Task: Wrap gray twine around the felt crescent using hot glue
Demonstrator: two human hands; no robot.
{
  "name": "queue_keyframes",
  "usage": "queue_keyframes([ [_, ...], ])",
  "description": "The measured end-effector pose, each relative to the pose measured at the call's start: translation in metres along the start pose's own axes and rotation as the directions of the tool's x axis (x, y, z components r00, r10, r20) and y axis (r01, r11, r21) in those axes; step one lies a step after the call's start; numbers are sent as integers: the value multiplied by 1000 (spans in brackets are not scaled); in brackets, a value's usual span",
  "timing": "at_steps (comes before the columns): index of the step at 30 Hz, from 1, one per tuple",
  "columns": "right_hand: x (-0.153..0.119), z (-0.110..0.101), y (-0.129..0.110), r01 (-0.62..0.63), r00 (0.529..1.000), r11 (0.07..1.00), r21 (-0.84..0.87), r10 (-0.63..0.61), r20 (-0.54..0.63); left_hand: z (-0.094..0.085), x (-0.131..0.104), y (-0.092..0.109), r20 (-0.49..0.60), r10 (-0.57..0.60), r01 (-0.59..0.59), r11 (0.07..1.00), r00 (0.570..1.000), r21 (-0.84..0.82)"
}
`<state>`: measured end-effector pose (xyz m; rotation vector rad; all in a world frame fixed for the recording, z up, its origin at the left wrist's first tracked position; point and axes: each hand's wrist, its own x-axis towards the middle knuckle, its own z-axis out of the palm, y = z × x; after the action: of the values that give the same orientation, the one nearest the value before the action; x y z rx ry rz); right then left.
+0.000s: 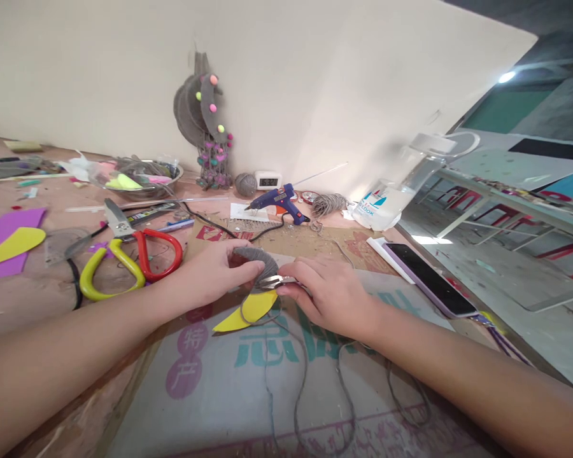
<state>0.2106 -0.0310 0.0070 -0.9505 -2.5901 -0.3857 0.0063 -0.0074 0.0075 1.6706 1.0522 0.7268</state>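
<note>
The yarn (pixel 266 262) looks matt and fuzzy, the small tool (pixel 273 280) shiny metal, the phone screen (pixel 428 278) glossy.

The left forearm (pixel 90 343) is bare from the wrist to where the view cuts it off, broad at the lower left and narrowing steadily toward the wrist. The left hand (pixel 217 272) is bare too, with a smooth back and a slim, slightly rounded thumb (pixel 246 273); its other fingers are largely hidden. The right forearm (pixel 458 372) is likewise uncovered, smooth in outline and tapering from the right edge to the wrist. The bare right hand (pixel 334 296) has a rounded back and slender fingers.
</note>
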Motion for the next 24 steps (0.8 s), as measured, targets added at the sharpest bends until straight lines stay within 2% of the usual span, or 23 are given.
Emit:
queue_keyframes([
  [24,0,-2,-2,39,999,998,-41,-38,14,0,1,-2,16,38,-39,998,999,48],
])
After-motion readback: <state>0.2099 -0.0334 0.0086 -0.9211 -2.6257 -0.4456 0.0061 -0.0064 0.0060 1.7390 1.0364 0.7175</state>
